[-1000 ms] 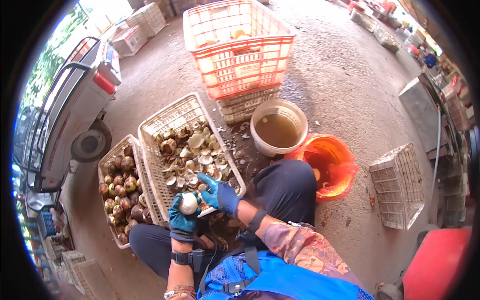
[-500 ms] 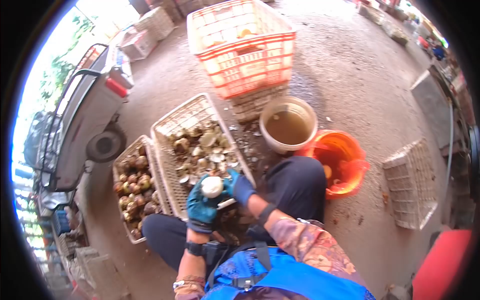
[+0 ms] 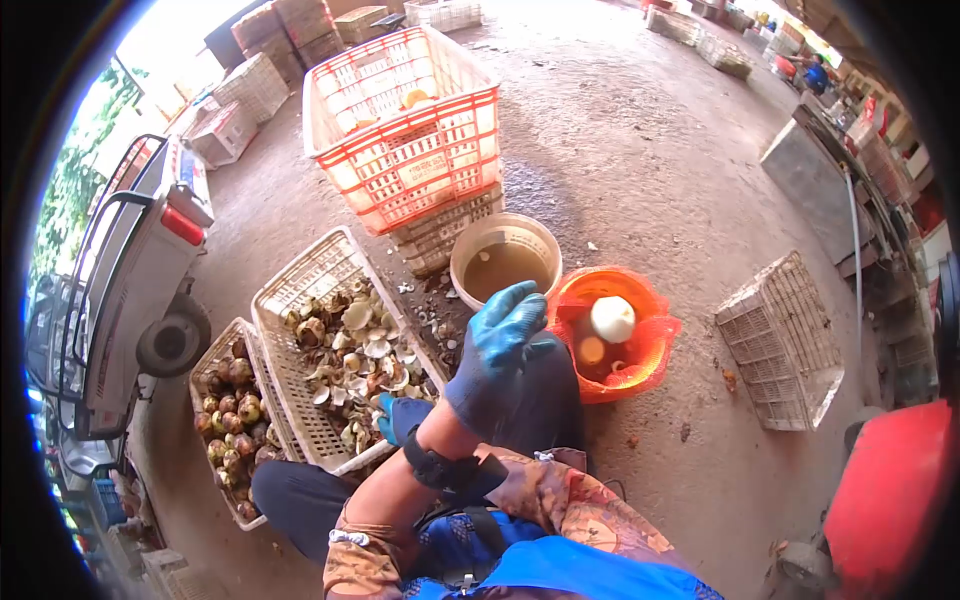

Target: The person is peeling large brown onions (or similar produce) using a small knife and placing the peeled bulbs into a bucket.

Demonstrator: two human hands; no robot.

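My left hand point(image 3: 505, 345), in a blue glove, reaches across to the right between the cream bucket and the orange bucket point(image 3: 655, 350). Its fingers are partly spread, and it holds nothing. A round, peeled white vegetable point(image 3: 613, 318) shows at the orange bucket's mouth, apart from my hand; whether it is falling or resting cannot be made out. An orange-yellow round piece point(image 3: 590, 350) is inside. My right hand point(image 3: 402, 417), also gloved, is low beside the peelings crate point(image 3: 285, 265), mostly hidden behind my left forearm. Pale and brown peelings point(image 3: 365, 350) lie in that crate.
Brown unpeeled round vegetables point(image 3: 235, 415) fill a narrow crate at left. A cream bucket point(image 3: 505, 225) holds murky water. Ahead, a red-and-white crate point(image 3: 420, 150) stands on another crate. A pale crate point(image 3: 780, 340) lies at right. A parked vehicle point(image 3: 150, 260) stands left, a red object point(image 3: 890, 500) lower right.
The white vegetable left my left hand and is now at the orange bucket. My left hand swung right and opened; my right hand dropped behind that arm. The view shifted.
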